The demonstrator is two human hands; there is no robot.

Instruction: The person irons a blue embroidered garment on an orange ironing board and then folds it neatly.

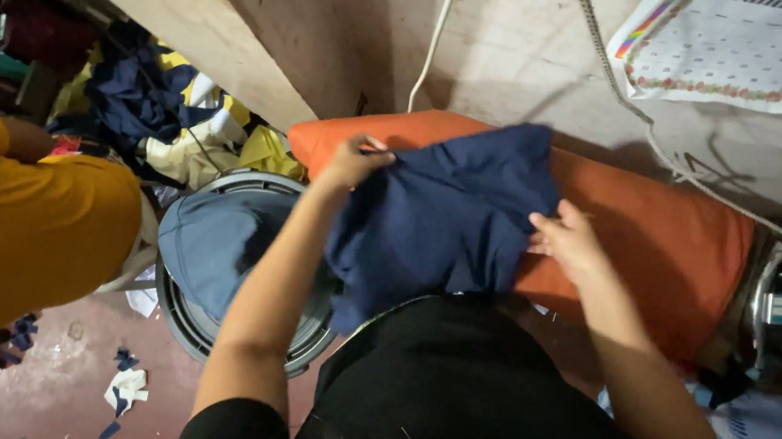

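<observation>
A: While the orange padded surface (660,238) takes up most of the view, what lies on it?

B: A navy blue cloth (439,220), draped over its near edge and hanging down toward the person's black-clad lap. Left of it on the floor stands a round grey bin (205,326) with a lighter blue fabric (205,239) inside.

A: And the hands?

B: The left hand (354,159) is pinched shut on the cloth's upper left corner. The right hand (570,243) lies flat and unclenched on the cloth's right edge, pressing it to the padding.

A: So which step is this, by your reading?

B: I'd judge the cloth is being spread and squared on the pad. The next move would call for an even pull from the pinched corner while the flat hand pins the other side, so no creases form.

A: Anyone nearby?

B: A person in a yellow top (12,228) at far left, well apart.
</observation>
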